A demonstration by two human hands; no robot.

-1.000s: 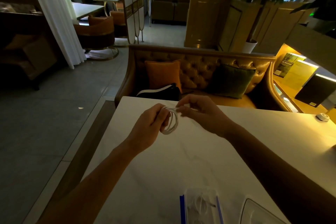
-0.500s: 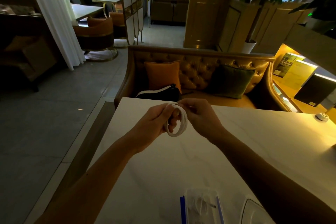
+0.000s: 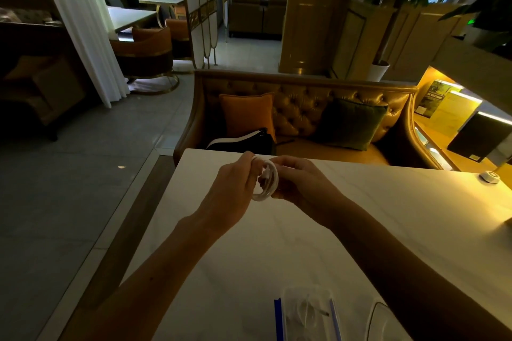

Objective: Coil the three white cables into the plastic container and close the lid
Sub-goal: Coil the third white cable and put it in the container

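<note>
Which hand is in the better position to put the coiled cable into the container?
Probably the left hand. It grips the white cable coil, while the right hand only pinches its edge. The open container lies near the body, between both forearms.

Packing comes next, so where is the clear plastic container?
Head view: the clear plastic container with blue edges sits at the bottom edge on the white table, between the forearms.

Bare forearms, no sleeves — left hand (image 3: 235, 188), right hand (image 3: 302, 185)
</note>
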